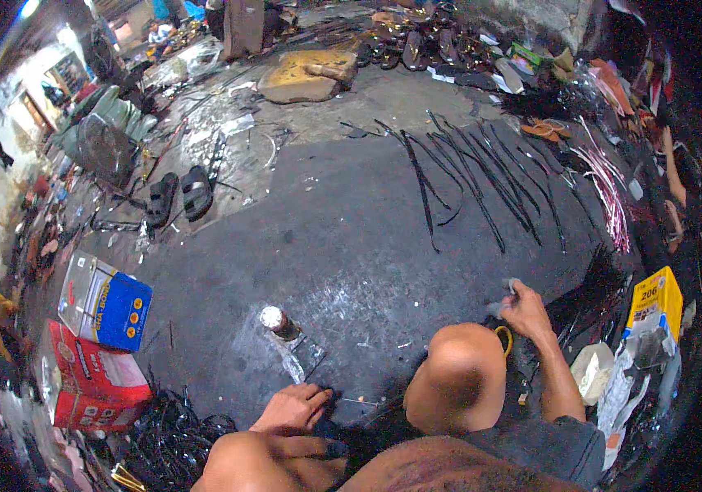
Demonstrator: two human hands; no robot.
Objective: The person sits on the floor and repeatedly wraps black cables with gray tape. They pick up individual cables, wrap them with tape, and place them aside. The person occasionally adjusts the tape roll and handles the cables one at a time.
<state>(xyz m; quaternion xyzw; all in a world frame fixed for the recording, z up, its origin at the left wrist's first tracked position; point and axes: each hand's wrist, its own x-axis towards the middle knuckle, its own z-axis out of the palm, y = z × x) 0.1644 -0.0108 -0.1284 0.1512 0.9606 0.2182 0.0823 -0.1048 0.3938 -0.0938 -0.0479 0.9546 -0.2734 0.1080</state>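
Observation:
My left hand is low on the dark mat, its fingers bent together over dark material; what they hold, if anything, is hidden. Just beyond it stand a short cylinder with a round white top and brown side, and a flat grey block with shiny wrap beside it. To the right of my raised knee, my right hand is closed, thumb and fingers pinched round a small pale grey thing, smeared and too unclear to name. A yellow ring shows between that hand and the knee.
Black strips lie across the far mat, with pink-white cords to their right. Black sandals sit far left. Blue-white and red boxes stand left, a yellow box right. Black scraps heap near my left leg.

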